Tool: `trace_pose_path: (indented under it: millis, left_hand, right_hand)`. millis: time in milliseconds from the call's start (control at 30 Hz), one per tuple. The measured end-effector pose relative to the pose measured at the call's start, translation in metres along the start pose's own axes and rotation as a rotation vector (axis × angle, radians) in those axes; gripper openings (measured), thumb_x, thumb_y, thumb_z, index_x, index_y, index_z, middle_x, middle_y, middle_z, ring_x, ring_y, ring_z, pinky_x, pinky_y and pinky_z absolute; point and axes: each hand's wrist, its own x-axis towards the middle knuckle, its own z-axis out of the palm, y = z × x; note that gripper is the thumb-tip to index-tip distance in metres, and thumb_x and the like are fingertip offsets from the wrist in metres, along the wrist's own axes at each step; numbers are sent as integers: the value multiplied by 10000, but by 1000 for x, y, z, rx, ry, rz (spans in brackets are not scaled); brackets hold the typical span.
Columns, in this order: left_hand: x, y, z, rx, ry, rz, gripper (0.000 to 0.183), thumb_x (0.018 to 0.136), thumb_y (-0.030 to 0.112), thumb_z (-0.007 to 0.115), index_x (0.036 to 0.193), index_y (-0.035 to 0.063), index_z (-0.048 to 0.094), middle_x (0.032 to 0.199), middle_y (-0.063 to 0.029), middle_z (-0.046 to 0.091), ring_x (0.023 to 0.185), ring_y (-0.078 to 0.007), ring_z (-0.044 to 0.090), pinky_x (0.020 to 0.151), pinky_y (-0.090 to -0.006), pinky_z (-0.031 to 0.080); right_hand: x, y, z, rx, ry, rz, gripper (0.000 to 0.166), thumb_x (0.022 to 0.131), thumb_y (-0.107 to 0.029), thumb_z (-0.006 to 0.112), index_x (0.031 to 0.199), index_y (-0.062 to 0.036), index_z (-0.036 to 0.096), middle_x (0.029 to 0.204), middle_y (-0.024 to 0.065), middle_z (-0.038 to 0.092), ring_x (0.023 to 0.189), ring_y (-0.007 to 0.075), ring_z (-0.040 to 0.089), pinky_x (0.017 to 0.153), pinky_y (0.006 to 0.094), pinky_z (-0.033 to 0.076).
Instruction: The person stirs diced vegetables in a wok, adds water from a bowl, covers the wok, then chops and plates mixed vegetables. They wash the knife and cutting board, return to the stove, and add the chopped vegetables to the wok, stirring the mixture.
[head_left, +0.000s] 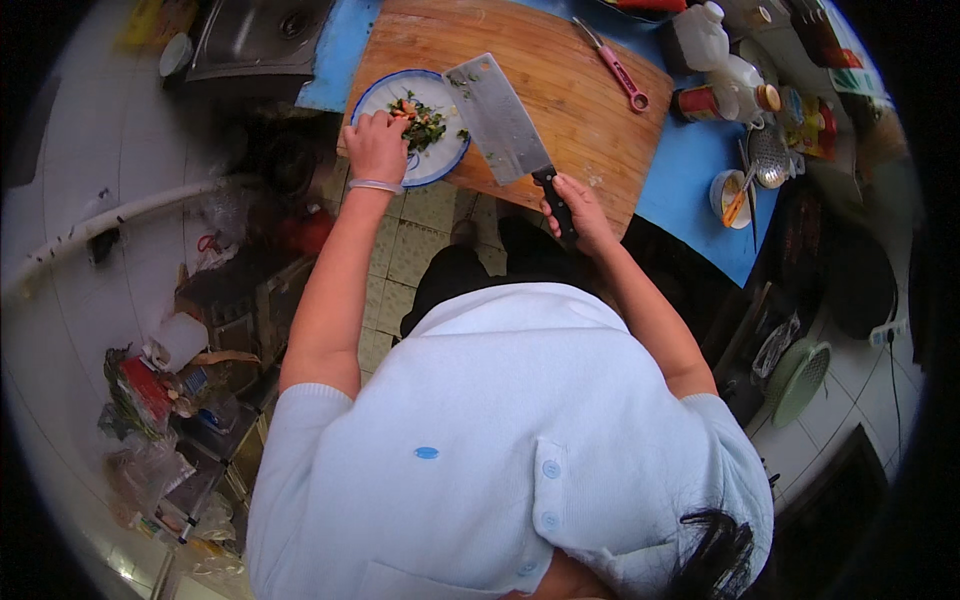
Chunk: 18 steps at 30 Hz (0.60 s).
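Observation:
My right hand (581, 210) grips the black handle of a Chinese cleaver (499, 120). Bits of chopped greens cling to its broad blade, which reaches up to the right rim of a white plate with a blue edge (439, 174). On that plate lies a small heap of chopped greens with orange-red pieces (426, 129). My left hand (377, 146), with a pale bangle at the wrist, is over the plate's left side, its fingers curled at the edge of the heap. Its fingertips are partly hidden. Beneath the plate is a wooden cutting board (525, 37); the plate juts past the board's near-left edge.
A pink-handled peeler or knife (619, 75) lies on the board's right part. Bottles and jars (705, 37) stand on the blue counter (686, 202), near a small bowl (729, 196) with an orange-handled utensil and a skimmer (769, 156). A metal sink (255, 37) is at upper left.

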Motion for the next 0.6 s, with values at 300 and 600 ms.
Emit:
trace_pose_path:
  millis: [300, 600]
  left_hand:
    - [-37, -9, -15, -177, 42, -207, 177, 703, 267, 762, 691, 137, 641, 837, -20, 563, 909, -230, 527, 826, -415, 351]
    - [-88, 68, -16, -1643, -688, -646, 356, 938, 361, 572, 1093, 41, 595, 998, -30, 635, 886, -137, 602, 763, -284, 483]
  right_hand:
    - [11, 9, 43, 60, 19, 4, 292, 992, -345, 447, 1090, -82, 526, 732, 34, 567, 516, 95, 513, 456, 222, 424]
    - [21, 38, 84, 122, -182, -68, 244, 1009, -318, 429, 1111, -98, 462, 899, 38, 594, 738, 126, 594, 679, 280, 495]
